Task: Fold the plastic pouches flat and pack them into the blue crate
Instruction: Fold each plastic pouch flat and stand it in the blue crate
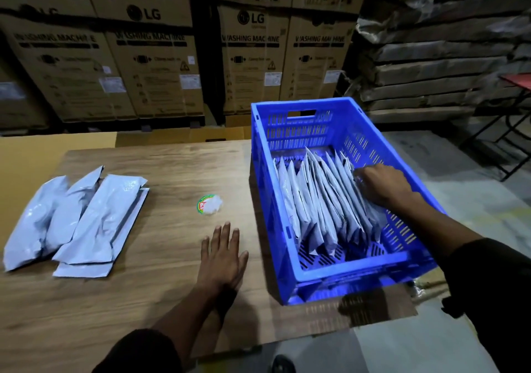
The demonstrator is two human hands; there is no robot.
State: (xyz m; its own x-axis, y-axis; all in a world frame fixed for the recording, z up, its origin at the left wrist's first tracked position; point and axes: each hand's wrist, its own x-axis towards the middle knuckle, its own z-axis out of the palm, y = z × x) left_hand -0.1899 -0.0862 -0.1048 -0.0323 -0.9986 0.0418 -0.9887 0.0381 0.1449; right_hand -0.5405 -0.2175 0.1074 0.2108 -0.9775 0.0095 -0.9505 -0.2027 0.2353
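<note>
The blue crate [339, 269] stands on the right part of the wooden table [161, 171]. Inside it, several grey plastic pouches [319, 200] stand on edge in a leaning row. My right hand [382, 185] reaches into the crate from the right, its fingers curled on the top edge of the rightmost pouch. My left hand [222, 254] lies flat on the table left of the crate, fingers straight, holding nothing. A pile of unfolded grey pouches [77, 217] lies at the table's left side.
A small round tape roll with a red and green label [209, 205] sits mid-table. Stacked cardboard washing-machine boxes [161, 56] fill the back. Flat wrapped bundles [436, 56] are stacked at the right, beside a dark metal stand [505, 131].
</note>
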